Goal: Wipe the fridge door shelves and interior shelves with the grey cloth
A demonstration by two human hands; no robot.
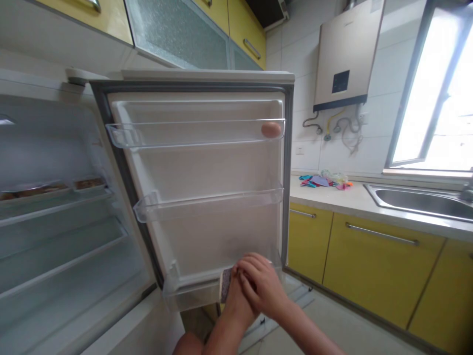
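Note:
A fridge door (207,167) stands open in front of me with three clear shelves. At its bottom shelf (188,293) both my hands meet around a small cup or tub with a dark patterned side (225,285). My right hand (258,286) lies on top with its fingers curled over the cup. My left hand (236,301) is beneath it, mostly covered, and seems to grip the cup from below. A single egg (271,129) rests at the right end of the top door shelf.
The fridge interior (55,236) at left has white shelves and trays of food (55,188). Yellow cabinets (373,266) run under a counter with coloured cloths (321,180) and a steel sink (421,201). A water heater (347,54) hangs on the tiled wall.

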